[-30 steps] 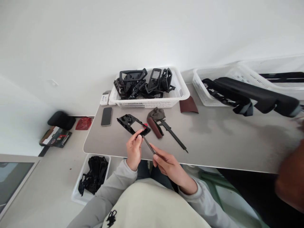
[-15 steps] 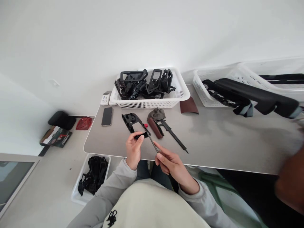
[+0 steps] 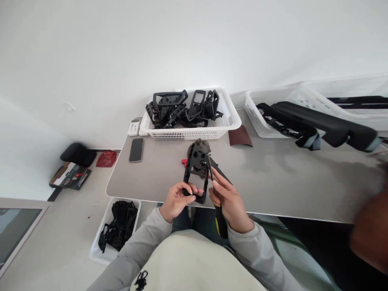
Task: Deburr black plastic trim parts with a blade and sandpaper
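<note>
My left hand (image 3: 178, 201) pinches the lower end of a black plastic frame (image 3: 187, 174), which stands with its open window toward me above the table's front edge. In my right hand (image 3: 228, 199) is a slim file (image 3: 211, 169) with a black and yellow handle (image 3: 221, 222). Its blade points away from me, close along the frame's right side; whether they touch I cannot tell. Behind the frame lies a crumpled grey cloth (image 3: 204, 145). A dark caliper (image 3: 220, 171) is partly covered by my right hand. A small red piece (image 3: 184, 162) shows left of the frame.
A white basket (image 3: 188, 134) of black frames stands at the back, with a phone (image 3: 136, 150) to its left and brown sandpaper (image 3: 240, 136) to its right. More baskets (image 3: 257, 121) hold long black parts. A floor bin (image 3: 100, 246) holds black parts. A blurred person (image 3: 370, 234) is at right.
The frame has moved right and been turned more upright, now covering the rolled brown sheet. My right hand has swung the file from pointing up-left to nearly straight away from me, showing its handle.
</note>
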Demonstrator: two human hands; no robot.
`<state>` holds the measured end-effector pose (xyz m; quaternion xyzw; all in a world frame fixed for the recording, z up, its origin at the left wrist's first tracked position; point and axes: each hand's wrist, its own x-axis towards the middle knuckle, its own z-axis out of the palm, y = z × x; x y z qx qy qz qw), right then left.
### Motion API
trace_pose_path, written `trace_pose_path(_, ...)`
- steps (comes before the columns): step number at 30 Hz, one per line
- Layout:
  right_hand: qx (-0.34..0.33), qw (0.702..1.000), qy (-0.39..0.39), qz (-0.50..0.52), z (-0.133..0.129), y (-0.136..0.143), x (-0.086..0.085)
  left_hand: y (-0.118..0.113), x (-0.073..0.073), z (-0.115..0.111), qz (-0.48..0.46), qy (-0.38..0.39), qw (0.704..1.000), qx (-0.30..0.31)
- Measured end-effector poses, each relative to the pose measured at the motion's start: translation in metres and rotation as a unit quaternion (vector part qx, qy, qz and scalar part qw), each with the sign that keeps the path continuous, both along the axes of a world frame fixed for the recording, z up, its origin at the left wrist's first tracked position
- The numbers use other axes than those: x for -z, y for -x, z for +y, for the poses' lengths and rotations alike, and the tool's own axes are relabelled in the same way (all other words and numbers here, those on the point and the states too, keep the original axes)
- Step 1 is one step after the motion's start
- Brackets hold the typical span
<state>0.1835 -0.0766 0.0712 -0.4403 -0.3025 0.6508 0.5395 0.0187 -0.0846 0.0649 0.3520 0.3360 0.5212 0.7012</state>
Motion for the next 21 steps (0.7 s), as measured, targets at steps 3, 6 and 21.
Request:
trace_pose_path(3, -0.002, 0.999, -0.004, 0.033, 0.002, 0.0, 0.001, 0.001, 0.006, -0.001, 0.034, -0.006, 0.999, 0.036)
trace_pose_path(6, -0.01, 0.998, 0.01, 0.06, 0.004, -0.003, 0.003, 0.003, 0.012, -0.004, 0.077, -0.011, 0.994, 0.076)
trace_pose_path(21, -0.145, 0.987, 0.046, 0.059, -0.011, 0.006, 0.024, -0.001, -0.001, 0.027, -0.023, 0.154, 0.98, -0.121)
